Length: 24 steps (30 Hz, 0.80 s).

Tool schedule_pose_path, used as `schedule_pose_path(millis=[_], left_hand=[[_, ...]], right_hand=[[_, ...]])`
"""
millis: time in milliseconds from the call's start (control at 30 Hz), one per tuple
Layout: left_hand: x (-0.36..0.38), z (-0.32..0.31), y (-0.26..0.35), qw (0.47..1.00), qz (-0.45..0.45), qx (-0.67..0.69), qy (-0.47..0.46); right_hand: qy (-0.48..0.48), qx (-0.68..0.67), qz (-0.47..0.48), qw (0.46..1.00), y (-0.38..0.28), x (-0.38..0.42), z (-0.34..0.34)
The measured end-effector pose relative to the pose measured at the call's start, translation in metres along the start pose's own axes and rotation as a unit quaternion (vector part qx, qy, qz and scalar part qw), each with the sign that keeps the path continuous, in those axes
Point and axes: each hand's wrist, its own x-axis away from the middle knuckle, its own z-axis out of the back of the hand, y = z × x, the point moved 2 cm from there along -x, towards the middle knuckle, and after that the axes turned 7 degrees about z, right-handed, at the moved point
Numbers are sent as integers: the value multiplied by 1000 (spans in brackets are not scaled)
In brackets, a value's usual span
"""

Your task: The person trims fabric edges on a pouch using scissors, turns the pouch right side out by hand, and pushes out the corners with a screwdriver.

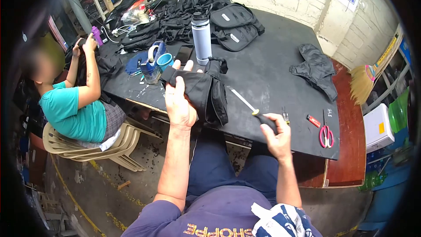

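Note:
My left hand is closed on a small black fabric bag at the table's front edge. Its fingertips show above the bag's top, and part of the grip is hidden behind the cloth. In my right hand is a screwdriver-like tool with a black handle, a yellow collar and a long thin metal shaft. The shaft points up and left toward the bag but stays apart from it. Just behind the bag stands a light-blue water bottle with a black lid.
Black bags are heaped on the dark table. A tape roll and blue cup stand left of the bottle. Scissors, a red object and a black fabric piece lie right. A seated person is left.

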Motion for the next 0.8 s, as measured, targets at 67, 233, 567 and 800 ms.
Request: schedule_pose_path(millis=[67, 233, 567, 800], left_hand=[[6, -1, 0, 1000, 6, 0, 7], [24, -3, -6, 999, 33, 24, 3], [51, -7, -18, 994, 40, -87, 47], [56, -14, -12, 998, 26, -44, 25]], right_hand=[[-22, -40, -39, 998, -1, 11, -16], [-62, -75, -34, 995, 1, 20, -44], [-67, -41, 55, 995, -18, 22, -79], [-40, -1, 79, 996, -18, 32, -97]])
